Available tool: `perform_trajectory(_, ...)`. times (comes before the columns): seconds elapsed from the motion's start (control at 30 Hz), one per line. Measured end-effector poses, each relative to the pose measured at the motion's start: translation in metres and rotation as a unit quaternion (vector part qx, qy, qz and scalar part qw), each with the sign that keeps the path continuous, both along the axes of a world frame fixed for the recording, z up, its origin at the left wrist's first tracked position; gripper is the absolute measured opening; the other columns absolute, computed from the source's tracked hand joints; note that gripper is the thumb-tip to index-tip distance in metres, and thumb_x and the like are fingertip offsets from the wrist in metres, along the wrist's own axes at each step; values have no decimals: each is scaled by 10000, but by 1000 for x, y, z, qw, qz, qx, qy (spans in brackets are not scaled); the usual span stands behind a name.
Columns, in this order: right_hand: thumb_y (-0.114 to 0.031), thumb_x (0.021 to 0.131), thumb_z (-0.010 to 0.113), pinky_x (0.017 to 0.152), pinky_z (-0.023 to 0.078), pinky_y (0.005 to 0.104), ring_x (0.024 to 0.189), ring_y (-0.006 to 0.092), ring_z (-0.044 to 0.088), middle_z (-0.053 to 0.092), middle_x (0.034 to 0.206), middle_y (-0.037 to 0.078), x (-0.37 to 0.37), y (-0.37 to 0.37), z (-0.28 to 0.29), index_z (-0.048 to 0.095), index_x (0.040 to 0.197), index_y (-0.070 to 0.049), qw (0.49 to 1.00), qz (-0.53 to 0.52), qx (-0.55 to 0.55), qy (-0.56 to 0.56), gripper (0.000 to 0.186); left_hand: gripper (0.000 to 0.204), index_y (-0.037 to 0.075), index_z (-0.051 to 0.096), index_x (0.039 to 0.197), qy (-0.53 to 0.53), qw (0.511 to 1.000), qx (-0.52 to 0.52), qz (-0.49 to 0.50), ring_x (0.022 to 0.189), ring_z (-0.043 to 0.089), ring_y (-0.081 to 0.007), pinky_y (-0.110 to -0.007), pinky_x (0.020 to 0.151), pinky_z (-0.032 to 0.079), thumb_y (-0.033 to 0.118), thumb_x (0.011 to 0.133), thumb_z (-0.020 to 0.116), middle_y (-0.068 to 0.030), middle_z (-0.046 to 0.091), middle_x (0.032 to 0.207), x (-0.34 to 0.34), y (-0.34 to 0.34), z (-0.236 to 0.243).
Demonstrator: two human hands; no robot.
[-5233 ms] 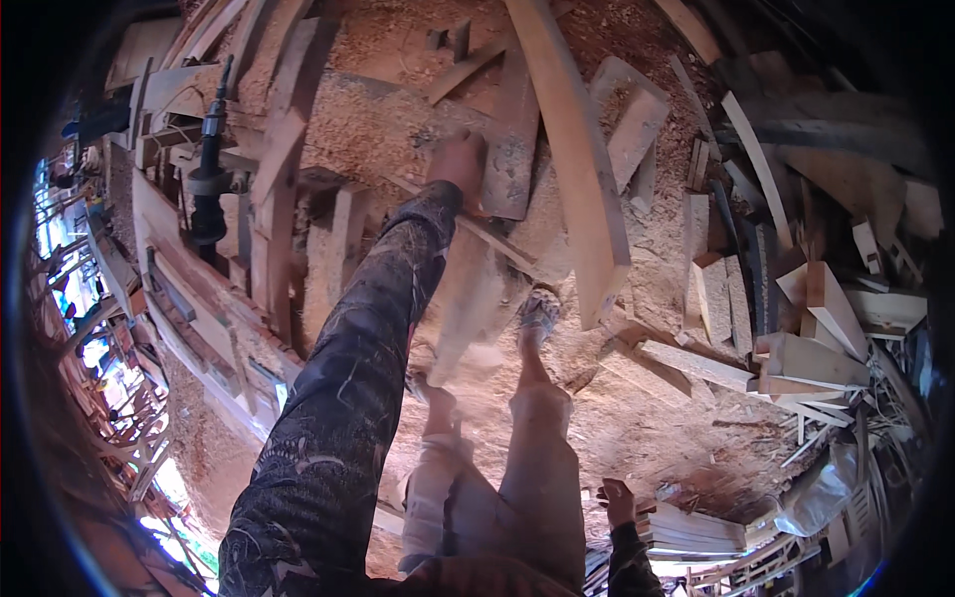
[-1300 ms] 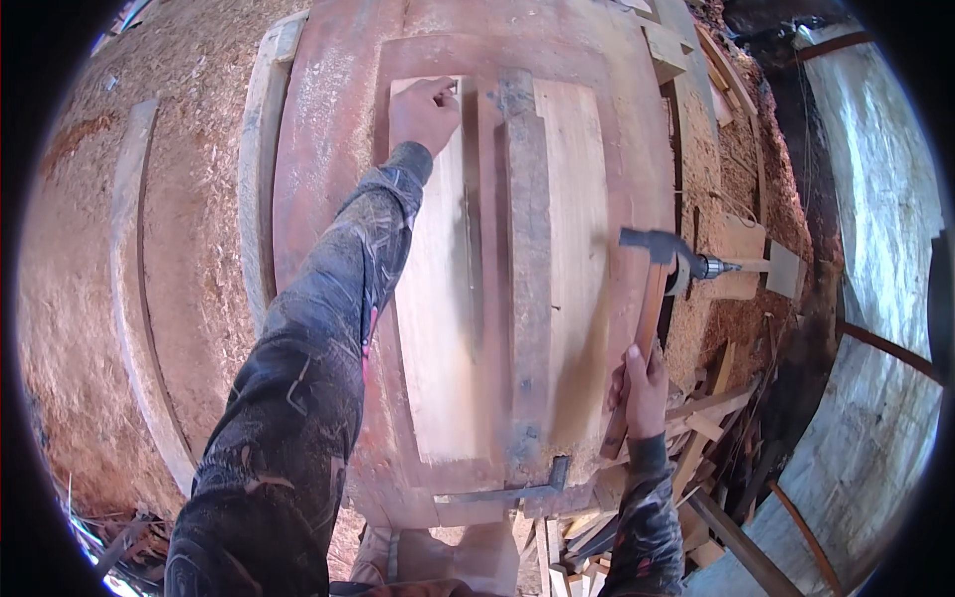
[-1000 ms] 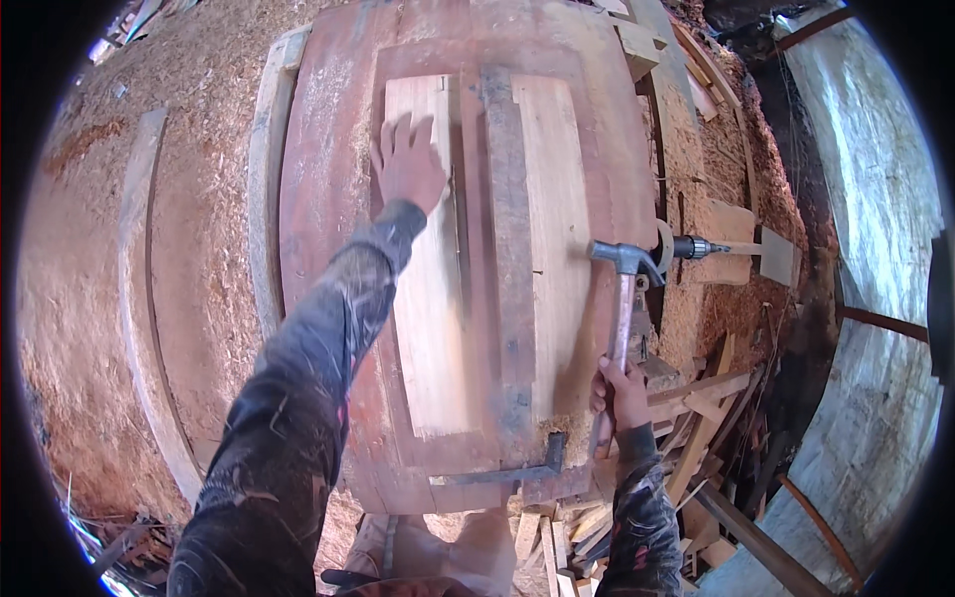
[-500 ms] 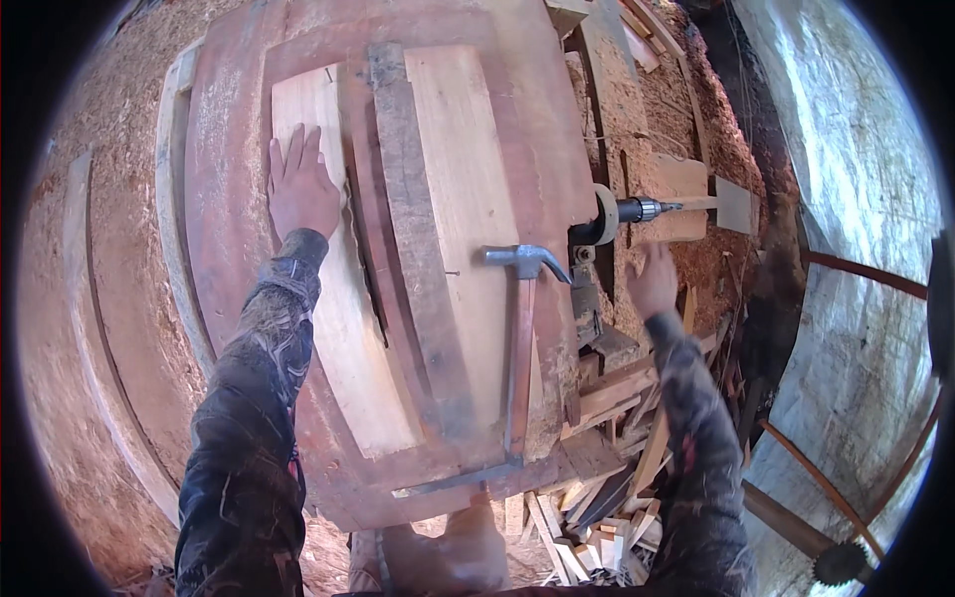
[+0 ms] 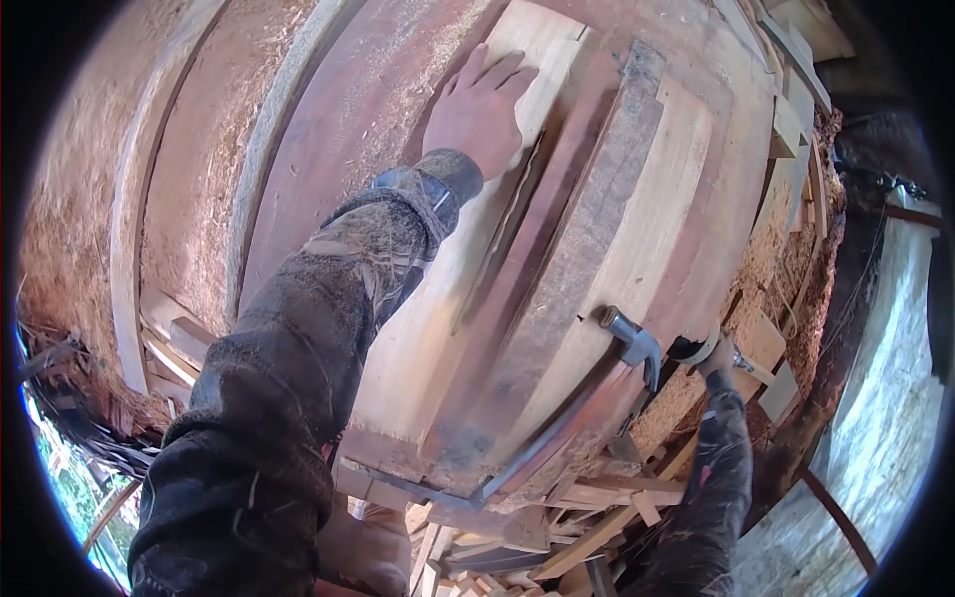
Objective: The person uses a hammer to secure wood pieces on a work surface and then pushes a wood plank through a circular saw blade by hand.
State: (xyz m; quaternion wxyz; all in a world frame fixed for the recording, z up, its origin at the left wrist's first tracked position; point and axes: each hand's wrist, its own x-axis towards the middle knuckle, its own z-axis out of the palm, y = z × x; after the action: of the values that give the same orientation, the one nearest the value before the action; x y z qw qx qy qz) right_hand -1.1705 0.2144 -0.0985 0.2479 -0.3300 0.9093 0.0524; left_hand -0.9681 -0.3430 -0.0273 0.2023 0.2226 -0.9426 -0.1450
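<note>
My left hand (image 5: 476, 117) lies flat, fingers spread, on a pale sawn plank (image 5: 542, 40) on the reddish wooden worktop (image 5: 383, 60). Beside that plank run a dark weathered strip (image 5: 607, 189) and another pale board (image 5: 662, 199) with a small nail in it. A claw hammer (image 5: 633, 346) rests on the worktop, its head over this board. At the right edge my right hand (image 5: 717, 360) is against the spindle with a round light collar (image 5: 693, 350) and a metal drill chuck (image 5: 741, 362). Its fingers are mostly hidden there.
A metal square (image 5: 423, 490) lies along the near edge. Wood offcuts (image 5: 582, 542) are heaped below the worktop, and sawdust covers the ground. Long timber rails (image 5: 269, 149) stand at the left. A pale tarpaulin (image 5: 865, 398) hangs at the right.
My view has swung left, so the worktop appears shifted right and tilted. My right hand has moved from beside the chuck onto the spindle area. My left hand stays on the plank.
</note>
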Motion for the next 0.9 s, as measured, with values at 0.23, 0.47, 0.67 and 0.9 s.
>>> perform_trajectory(0.23,-374,789,700,1036,406,528,1099,408,568,608,1135,159,30,20,-23,617,1294,-63,938,38,-175,296,599,552,169,568,1403,-15,1000,3,3,1455,372,-379,-472,1169,384,15,877,504,-41,489,1529,-15,14,3)
perform_trajectory(0.47,-307,717,790,1122,378,503,1163,347,605,654,1201,135,-57,94,10,672,1247,-71,973,-159,-166,26,592,556,171,558,1413,14,999,30,0,1465,360,-372,-461,1169,384,18,881,500,-36,482,1536,-42,27,16)
perform_trajectory(0.67,-184,773,794,1125,348,503,1284,407,501,578,1338,190,12,2,38,635,1260,-33,994,3,-34,99,533,550,171,548,1418,-28,1000,0,-8,1476,341,-369,-458,1172,378,32,889,496,-40,470,1543,-20,15,8)
perform_trajectory(0.9,-207,946,678,673,473,368,733,182,565,592,766,84,267,-105,150,621,909,25,896,-349,-273,4,242,548,169,544,1412,-50,999,1,10,1475,338,-380,-474,1174,368,34,883,500,-44,468,1541,-11,10,17)
